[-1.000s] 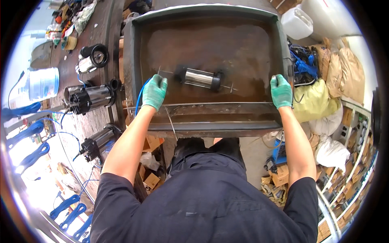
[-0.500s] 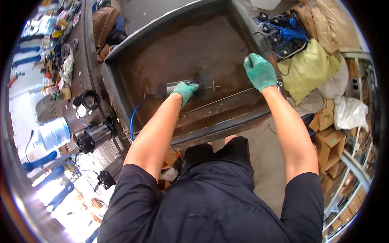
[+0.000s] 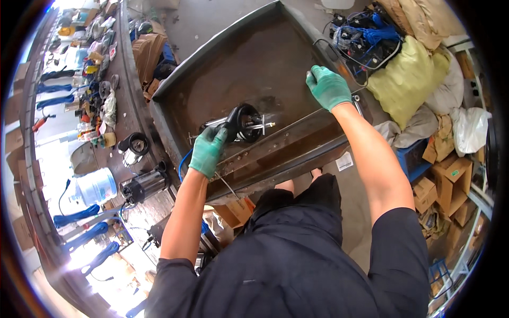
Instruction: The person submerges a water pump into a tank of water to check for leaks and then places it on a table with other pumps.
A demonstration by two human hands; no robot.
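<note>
A submersible pump (image 3: 243,123) with a black ringed end and a steel body lies tilted at the water's surface in a dark tank (image 3: 313,29). My left hand (image 3: 207,151), in a green glove, grips the pump's near side, its thumb against the black part. A metal T-shaped fitting (image 3: 263,125) with a brass-coloured tip sticks out of the black end. My right hand (image 3: 330,90), also gloved in green, hovers over the tank's right side with half-bent fingers apart and nothing visible in them. A blue cable (image 3: 184,164) runs over the tank's near left edge.
To the left, a workbench carries more pumps (image 3: 143,185), a large clear water bottle (image 3: 96,183) and blue cable coils (image 3: 77,216). A crate of black parts and blue cables (image 3: 366,40), a yellow-green sack (image 3: 405,85) and cardboard boxes (image 3: 450,183) stand right.
The pump's black end has risen out of the brown water and now shows clearly. My left hand has shifted left along the pump. My right hand stays over the tank's right side.
</note>
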